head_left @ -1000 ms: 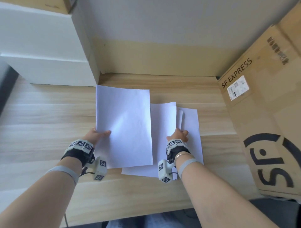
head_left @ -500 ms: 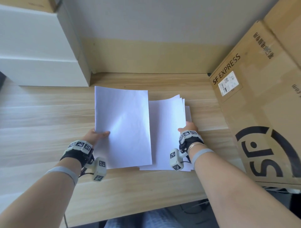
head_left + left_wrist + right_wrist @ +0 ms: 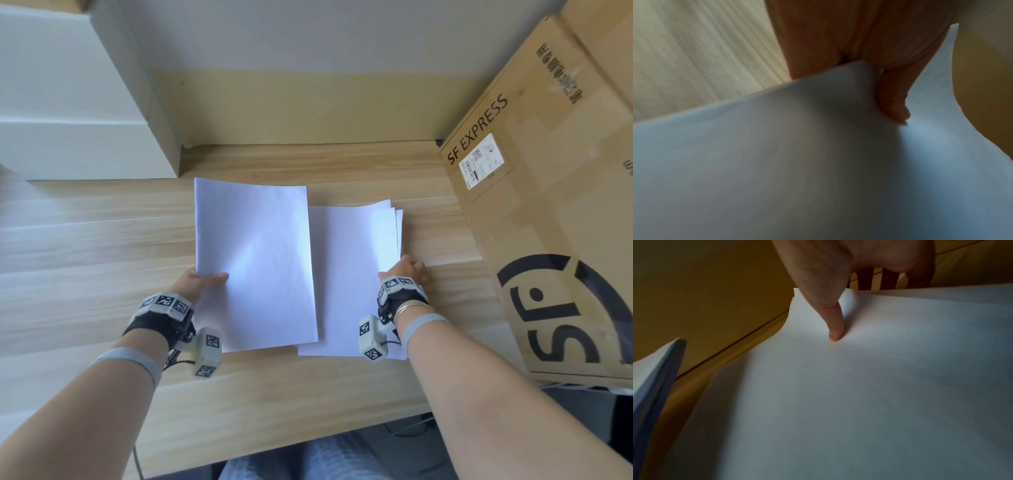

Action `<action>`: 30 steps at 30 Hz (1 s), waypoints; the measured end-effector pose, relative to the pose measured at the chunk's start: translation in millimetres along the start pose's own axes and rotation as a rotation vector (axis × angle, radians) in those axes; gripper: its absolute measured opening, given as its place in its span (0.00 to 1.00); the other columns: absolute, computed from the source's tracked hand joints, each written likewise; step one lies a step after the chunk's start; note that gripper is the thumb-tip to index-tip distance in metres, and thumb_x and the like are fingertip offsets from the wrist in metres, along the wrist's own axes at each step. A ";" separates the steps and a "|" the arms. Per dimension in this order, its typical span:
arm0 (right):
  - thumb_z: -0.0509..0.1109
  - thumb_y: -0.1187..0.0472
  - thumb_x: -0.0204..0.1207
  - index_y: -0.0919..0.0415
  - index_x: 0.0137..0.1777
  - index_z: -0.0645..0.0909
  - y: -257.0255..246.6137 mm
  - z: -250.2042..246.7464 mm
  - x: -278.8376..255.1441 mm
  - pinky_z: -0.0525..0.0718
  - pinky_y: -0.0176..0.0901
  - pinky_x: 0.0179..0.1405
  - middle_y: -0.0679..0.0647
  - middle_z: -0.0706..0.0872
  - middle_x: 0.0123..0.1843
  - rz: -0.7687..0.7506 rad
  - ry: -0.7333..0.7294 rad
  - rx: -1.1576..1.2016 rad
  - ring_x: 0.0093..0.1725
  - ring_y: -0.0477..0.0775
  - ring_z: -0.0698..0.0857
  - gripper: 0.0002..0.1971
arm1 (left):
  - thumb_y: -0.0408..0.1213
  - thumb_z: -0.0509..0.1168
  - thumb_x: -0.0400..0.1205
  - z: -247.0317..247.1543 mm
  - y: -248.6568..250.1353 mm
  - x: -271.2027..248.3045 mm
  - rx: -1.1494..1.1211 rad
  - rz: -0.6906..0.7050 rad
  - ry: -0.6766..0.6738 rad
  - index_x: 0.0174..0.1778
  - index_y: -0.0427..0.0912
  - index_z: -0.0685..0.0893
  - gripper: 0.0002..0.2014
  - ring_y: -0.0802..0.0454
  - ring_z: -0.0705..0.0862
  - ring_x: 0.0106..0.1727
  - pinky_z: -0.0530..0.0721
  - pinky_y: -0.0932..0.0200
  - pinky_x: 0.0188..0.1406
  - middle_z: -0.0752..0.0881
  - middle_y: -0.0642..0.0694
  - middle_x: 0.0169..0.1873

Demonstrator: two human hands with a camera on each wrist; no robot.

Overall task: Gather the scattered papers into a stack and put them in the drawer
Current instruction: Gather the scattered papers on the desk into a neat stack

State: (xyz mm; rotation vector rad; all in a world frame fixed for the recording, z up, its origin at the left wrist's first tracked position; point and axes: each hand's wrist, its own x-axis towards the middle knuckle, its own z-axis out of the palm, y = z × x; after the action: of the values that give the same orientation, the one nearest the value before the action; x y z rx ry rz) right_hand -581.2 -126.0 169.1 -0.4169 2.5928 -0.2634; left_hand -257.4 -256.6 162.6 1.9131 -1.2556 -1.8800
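On the pale wooden desk [image 3: 102, 240] I was mid-gather: my left hand [image 3: 198, 282] pinched the white paper sheet [image 3: 253, 267], my right hand [image 3: 406, 270] the fanned white stack [image 3: 346, 274] just beside it. Next, I judged, I should merge them squarely. Only the wrist views showed each thumb pressing on top; only the head view showed both piles whole.

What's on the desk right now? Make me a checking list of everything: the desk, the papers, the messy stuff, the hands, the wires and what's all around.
Surface: light wooden desk.
Job's things: left sheet held up off the desk; right pile, its edges fanned; white drawer unit at back left, drawers shut.
Clutter: nothing seen.
Hands: left hand pinches the left sheet's edge, thumb on top; right hand grips the right pile, thumb on top.
Cables: thin dark cable hanging by the front edge; more under the desk at right.
Surroundings: SF EXPRESS cardboard box at right; wall behind.
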 end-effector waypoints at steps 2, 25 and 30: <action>0.70 0.68 0.73 0.71 0.68 0.68 -0.2 -1.1 2.6 0.77 0.51 0.62 0.66 0.68 0.73 -0.028 -0.019 0.019 0.70 0.68 0.73 0.24 | 0.33 0.69 0.78 0.0 -0.3 1.1 0.004 -0.009 0.002 0.53 0.34 0.80 0.10 0.40 0.82 0.41 0.80 0.35 0.62 0.84 0.37 0.38; 0.62 0.70 0.77 0.68 0.65 0.79 -12.5 -66.4 24.9 0.76 0.41 0.50 0.64 0.85 0.62 -0.239 0.029 0.394 0.60 0.63 0.84 0.17 | 0.32 0.71 0.76 -7.7 8.7 -4.9 0.102 -0.079 0.042 0.52 0.32 0.78 0.13 0.40 0.83 0.39 0.81 0.41 0.57 0.84 0.34 0.39; 0.59 0.72 0.79 0.71 0.69 0.75 -32.6 -39.1 2.7 0.79 0.46 0.58 0.65 0.82 0.67 -0.257 -0.111 0.328 0.64 0.64 0.82 0.18 | 0.35 0.74 0.73 5.8 5.3 6.2 0.139 -0.109 0.004 0.59 0.29 0.80 0.21 0.29 0.85 0.55 0.79 0.32 0.64 0.85 0.29 0.52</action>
State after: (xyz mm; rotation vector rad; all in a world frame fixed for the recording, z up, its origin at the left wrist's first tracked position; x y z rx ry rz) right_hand -595.1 -153.1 209.9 -0.6237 2.3283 -0.7203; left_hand -265.7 -261.5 160.4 2.0947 -1.3394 -1.8834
